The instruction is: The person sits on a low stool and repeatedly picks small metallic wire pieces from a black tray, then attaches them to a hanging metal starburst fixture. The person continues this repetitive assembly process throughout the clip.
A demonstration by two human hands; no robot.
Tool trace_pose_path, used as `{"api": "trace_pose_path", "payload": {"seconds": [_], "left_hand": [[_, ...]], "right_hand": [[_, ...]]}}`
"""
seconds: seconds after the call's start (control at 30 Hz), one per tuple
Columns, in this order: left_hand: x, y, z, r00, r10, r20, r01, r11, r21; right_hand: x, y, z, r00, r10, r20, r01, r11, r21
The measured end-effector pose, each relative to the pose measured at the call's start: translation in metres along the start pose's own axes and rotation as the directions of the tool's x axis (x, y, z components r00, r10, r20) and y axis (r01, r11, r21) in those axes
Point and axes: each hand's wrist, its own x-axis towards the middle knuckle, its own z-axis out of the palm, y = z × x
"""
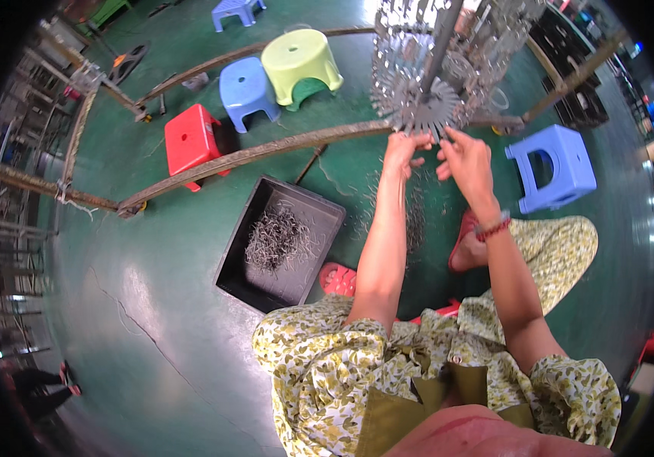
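Note:
A rack of shiny metal pieces hangs at the upper right, its pieces fanned out in rings round a grey upright rod. At the near lower rim of the lowest ring, my left hand has its fingers bent against the pieces. Just to its right, my right hand is at the same rim, thumb and forefinger drawn together. Whatever either hand pinches is too small to tell. Below and to the left, a black plastic tray on the floor holds a heap of thin, dark metal bits.
A rusty bar frame crosses low beyond the tray. Around it stand a red stool, a blue stool, a light green stool and, at right, another blue stool. Small metal bits litter the green floor between my feet.

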Motion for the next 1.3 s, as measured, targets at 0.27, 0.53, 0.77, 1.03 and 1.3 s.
{"api": "trace_pose_path", "payload": {"seconds": [0.27,0.53,0.77,1.03,1.3], "left_hand": [[0.003,-0.003,-0.024,0.997,0.031,0.065,-0.027,0.998,-0.054],[0.002,0.001,-0.042,1.0,-0.013,-0.023,0.012,0.999,-0.043],[-0.008,0.004,-0.036,1.0,-0.013,-0.004,0.013,1.0,-0.016],[-0.024,0.012,-0.026,0.998,0.06,-0.037,-0.059,0.998,0.038],[-0.014,-0.009,-0.035,0.996,0.086,-0.039,-0.087,0.996,-0.025]], "right_hand": [[0.037,-0.027,0.028,0.988,-0.076,0.134,0.021,0.928,0.372],[0.072,-0.039,0.056,0.968,-0.024,0.249,-0.122,0.825,0.553],[0.071,-0.028,0.052,0.955,-0.081,0.285,-0.137,0.732,0.668],[0.058,-0.03,0.058,0.991,-0.134,0.017,0.108,0.858,0.503],[0.044,-0.01,0.071,0.959,-0.207,-0.195,0.217,0.976,0.033]]}}
